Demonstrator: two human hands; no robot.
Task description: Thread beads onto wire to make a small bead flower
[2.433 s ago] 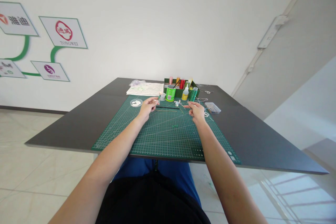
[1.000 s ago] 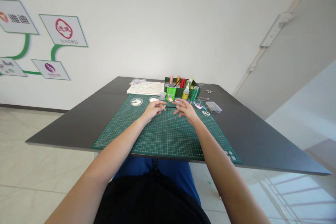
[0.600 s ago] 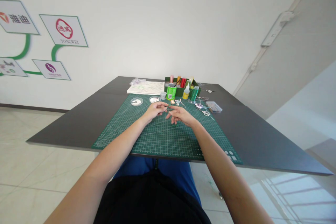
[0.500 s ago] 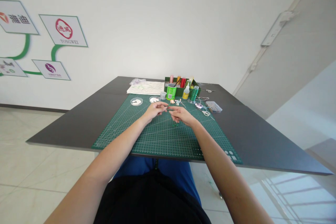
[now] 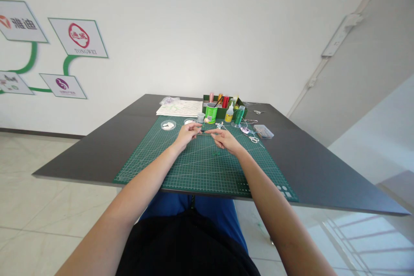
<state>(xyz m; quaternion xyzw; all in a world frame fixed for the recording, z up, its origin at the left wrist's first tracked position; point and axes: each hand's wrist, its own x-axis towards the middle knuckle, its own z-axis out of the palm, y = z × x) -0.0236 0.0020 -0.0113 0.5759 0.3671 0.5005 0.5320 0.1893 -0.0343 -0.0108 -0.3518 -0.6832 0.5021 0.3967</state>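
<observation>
My left hand (image 5: pixel 188 133) is closed in a pinch above the cutting mat (image 5: pixel 190 168), on a thin dark stem-like piece (image 5: pixel 202 130). A small pale pink piece (image 5: pixel 206 120) shows just beyond the fingertips; whether it joins the stem cannot be made out. My right hand (image 5: pixel 224 140) faces it from the other side, index finger reaching to the dark piece, thumb and other fingers curled in. A faint thin line runs between the two hands, too fine to name. Some green strands (image 5: pixel 216 153) lie on the mat below the right hand.
Behind the hands stand a bright green can (image 5: pixel 211 113), a glue bottle (image 5: pixel 229 114) and a green box (image 5: pixel 220 112) with thread spools. Shallow dishes (image 5: pixel 168 125) lie left. At right are white scissors (image 5: pixel 254 139) and a clear plastic case (image 5: pixel 263 131).
My left hand has shifted slightly left and away, and the pink piece has moved the same way. The gap between my hands has widened, and my right index finger has straightened.
</observation>
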